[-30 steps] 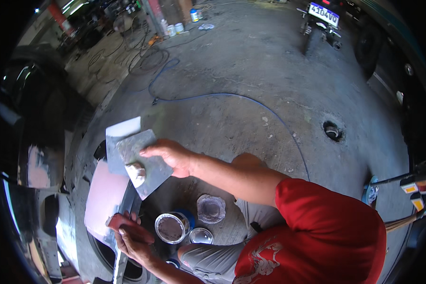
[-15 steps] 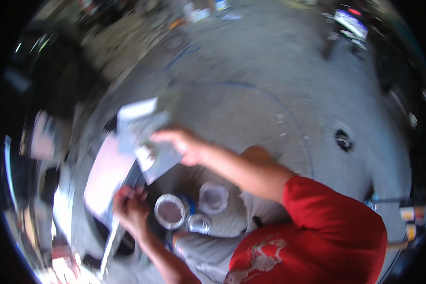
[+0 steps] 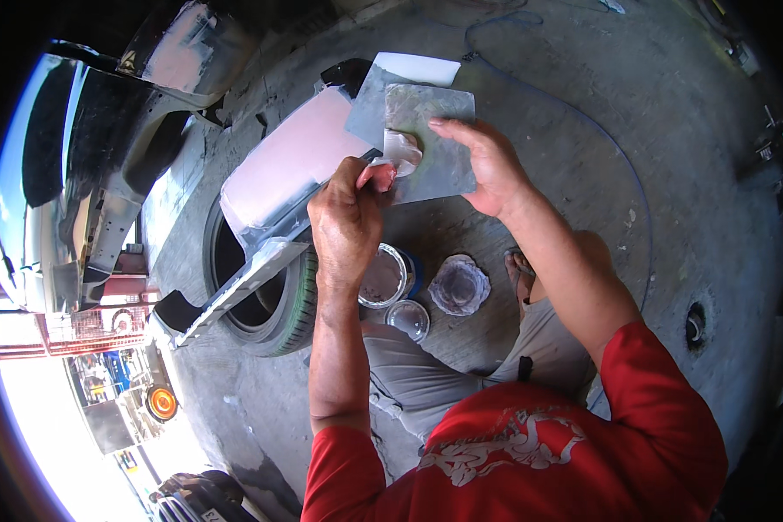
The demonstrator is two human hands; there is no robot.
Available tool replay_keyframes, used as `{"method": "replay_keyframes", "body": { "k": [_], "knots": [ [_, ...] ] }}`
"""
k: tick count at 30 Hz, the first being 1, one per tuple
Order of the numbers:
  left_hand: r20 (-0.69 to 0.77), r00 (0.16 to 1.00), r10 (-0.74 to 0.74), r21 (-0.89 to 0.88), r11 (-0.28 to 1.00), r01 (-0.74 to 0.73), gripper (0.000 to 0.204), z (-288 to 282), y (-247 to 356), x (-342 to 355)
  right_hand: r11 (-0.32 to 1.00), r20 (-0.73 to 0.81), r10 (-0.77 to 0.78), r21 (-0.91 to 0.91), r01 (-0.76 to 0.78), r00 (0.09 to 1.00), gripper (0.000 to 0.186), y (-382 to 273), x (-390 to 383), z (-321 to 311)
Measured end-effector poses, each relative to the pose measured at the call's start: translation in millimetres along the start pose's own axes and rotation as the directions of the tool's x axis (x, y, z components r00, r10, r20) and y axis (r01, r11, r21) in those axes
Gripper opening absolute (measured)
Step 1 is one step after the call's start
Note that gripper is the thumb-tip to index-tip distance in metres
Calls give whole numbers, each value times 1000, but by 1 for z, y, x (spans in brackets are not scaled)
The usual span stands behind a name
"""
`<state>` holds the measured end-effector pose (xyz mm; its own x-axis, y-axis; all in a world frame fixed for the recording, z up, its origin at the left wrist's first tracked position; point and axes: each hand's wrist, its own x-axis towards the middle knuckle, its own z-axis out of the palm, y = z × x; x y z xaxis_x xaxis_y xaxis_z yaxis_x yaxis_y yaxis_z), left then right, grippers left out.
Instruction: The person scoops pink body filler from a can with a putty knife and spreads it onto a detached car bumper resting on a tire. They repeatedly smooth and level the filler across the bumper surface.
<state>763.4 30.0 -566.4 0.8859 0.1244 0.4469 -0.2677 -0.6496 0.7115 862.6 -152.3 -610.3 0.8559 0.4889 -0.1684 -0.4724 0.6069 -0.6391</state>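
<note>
My left hand (image 3: 345, 228) grips a red spreader (image 3: 376, 177), pressed at a lump of pale paste (image 3: 404, 150) on a square grey plate (image 3: 435, 174). My right hand (image 3: 496, 174) holds this plate, with its thumb side on top, and a second grey plate (image 3: 367, 109) with a white edge lies behind it. Beside my hands, a long panel (image 3: 283, 161) coated in pale pink rests over a tyre (image 3: 300, 304). Below them on the floor stand an open can of greyish paste (image 3: 383, 280), a small round lid or tin (image 3: 408, 320) and a crumpled shallow container (image 3: 459, 285).
Vehicle bodywork (image 3: 87, 174) with pink patches stands at the left, beside a bright opening. An orange wheel (image 3: 162, 403) shows at lower left. A blue hose (image 3: 609, 139) runs across the concrete floor around a hole (image 3: 696, 326) at the right.
My view has swung toward the left and the panel. My left hand has come up to the plates, bringing the red spreader to the pale paste.
</note>
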Motion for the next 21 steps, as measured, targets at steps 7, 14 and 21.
{"method": "replay_keyframes", "body": {
  "k": [7,14,21],
  "knots": [
    [170,983,-73,15,997,72,17,-19,-9,-10,1000,15,-20,6,20,1000,33,1,6,-5],
    [186,971,-151,87,987,137,23,-24,-9,-15,999,27,-17,-34,17,1000,29,3,0,-2],
    [170,985,-39,166,986,10,9,-31,-6,-18,999,17,-20,-31,20,1000,26,6,0,-2]
  ]
}}
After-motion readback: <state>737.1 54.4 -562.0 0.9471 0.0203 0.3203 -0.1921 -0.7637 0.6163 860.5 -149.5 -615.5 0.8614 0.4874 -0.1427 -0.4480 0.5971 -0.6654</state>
